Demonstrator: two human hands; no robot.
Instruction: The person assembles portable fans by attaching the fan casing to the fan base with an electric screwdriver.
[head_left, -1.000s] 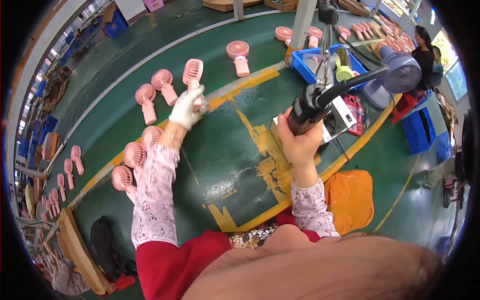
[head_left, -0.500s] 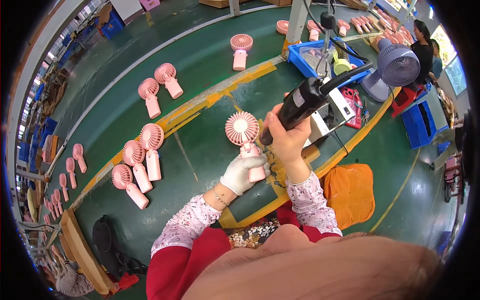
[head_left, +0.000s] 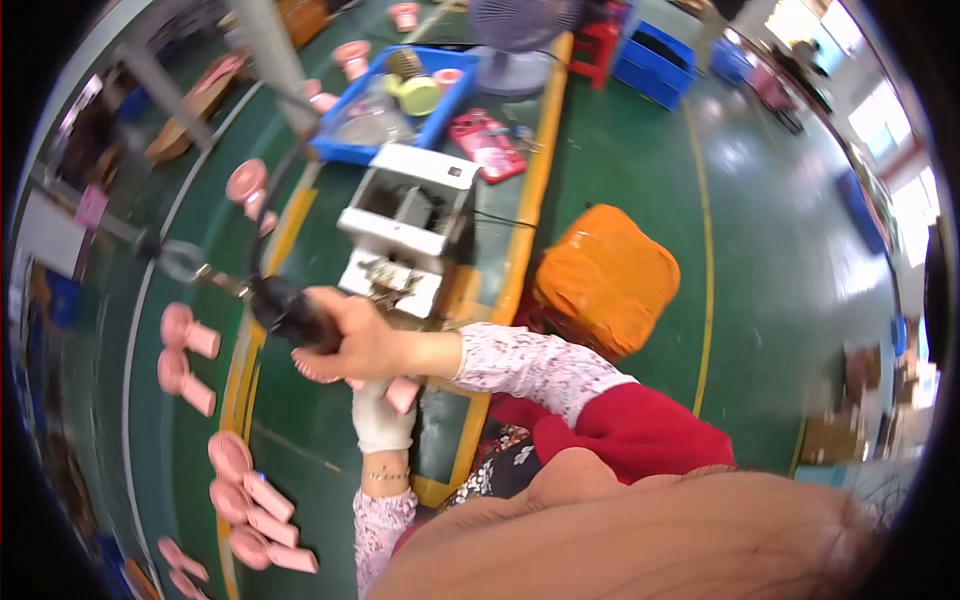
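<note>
- Two hands meet at centre left: right hand clenched around a black driver.
- Gloved left hand grasps a pink fan below it.

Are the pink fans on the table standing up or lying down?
Lying down. The pink fans at the table's left side rest flat, round heads and handles both against the green top.
</note>
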